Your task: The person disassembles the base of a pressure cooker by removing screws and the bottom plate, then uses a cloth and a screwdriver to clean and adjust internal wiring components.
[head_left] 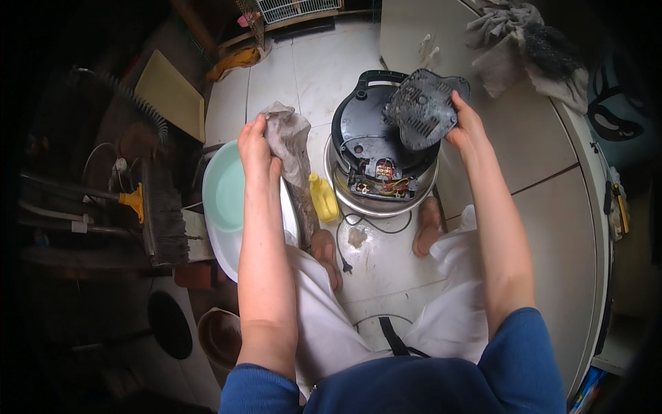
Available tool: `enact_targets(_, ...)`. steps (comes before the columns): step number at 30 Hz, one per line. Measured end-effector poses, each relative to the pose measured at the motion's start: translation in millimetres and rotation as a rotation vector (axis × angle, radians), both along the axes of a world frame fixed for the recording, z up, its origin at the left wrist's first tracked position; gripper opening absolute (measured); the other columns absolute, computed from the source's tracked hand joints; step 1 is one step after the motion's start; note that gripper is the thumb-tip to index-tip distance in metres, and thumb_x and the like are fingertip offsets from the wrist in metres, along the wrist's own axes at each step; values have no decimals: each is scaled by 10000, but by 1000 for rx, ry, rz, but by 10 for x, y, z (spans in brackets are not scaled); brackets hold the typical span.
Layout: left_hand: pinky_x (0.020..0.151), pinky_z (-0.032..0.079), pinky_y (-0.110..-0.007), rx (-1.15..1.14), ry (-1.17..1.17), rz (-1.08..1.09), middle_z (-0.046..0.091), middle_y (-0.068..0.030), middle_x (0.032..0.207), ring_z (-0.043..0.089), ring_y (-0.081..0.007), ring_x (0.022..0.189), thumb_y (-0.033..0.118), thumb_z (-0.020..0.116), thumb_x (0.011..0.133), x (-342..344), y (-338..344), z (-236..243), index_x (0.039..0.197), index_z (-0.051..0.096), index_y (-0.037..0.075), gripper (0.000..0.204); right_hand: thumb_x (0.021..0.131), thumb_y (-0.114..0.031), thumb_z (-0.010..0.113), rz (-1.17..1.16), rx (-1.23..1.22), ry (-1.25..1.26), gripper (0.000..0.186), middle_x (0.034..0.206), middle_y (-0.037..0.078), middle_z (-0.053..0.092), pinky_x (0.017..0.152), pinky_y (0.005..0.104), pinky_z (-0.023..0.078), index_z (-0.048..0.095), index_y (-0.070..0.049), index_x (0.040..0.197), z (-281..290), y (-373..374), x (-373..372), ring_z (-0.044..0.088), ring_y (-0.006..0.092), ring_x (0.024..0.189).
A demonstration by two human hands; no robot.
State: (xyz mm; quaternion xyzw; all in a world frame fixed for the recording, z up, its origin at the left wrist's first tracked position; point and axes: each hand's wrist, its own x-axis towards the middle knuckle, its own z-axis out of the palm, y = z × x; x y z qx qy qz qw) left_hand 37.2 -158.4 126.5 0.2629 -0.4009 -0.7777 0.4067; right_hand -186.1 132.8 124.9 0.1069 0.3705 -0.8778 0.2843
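One yellow bottle (324, 200) sat near, left of the metal basin (383, 209) bearing the black appliance (374, 131); farther, your left hand (256, 148) clutched a grey rag (286, 134), your right hand (469, 127) gripped the vented cover (424, 114) by the appliance's far right.

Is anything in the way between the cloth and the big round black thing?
Straight across from the cloth in the left hand to the black machine, nothing visible blocks the way: only floor shows. Lower in the picture, a yellow bottle is between the cloth's hanging end and the metal basin.
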Motion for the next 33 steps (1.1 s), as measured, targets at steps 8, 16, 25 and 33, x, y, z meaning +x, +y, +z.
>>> enact_targets(8, 647, 502, -274, -209, -281, -74, 623, -70, 840, 596, -147, 725, 86, 630, 887, -52, 73, -354, 971, 562, 10, 132, 970, -231, 548, -79, 127, -32, 303, 1133, 175, 638, 914, 518, 501, 564, 14, 1148, -435, 254, -204, 632, 335, 1016)
enact_targets(16, 549, 489, -234, -491, -406, -570, 608, -44, 878, 598, -97, 708, 11, 621, 855, -189, 596, -684, 1051, 567, 12, 203, 970, -225, 547, -122, 110, -54, 316, 1138, 170, 636, 930, 496, 500, 558, 24, 1165, -461, 464, -184, 630, 323, 1018)
enact_targets(25, 716, 514, -309, -1243, -584, -697, 619, -87, 1008, 625, -185, 862, -107, 686, 714, -170, 844, -627, 1190, 589, 48, 510, 974, -189, 539, -144, 63, -41, 279, 1089, 173, 637, 866, 527, 529, 558, 44, 1126, -458, 386, -296, 641, 329, 965)
enact_targets(33, 741, 514, -405, -1459, -747, -583, 621, -119, 935, 634, -332, 861, -44, 718, 683, -242, 953, -645, 1047, 668, 125, 404, 967, -197, 554, -146, 38, -125, 269, 1085, 179, 627, 840, 582, 525, 556, 30, 1111, -692, 290, -369, 637, 348, 954)
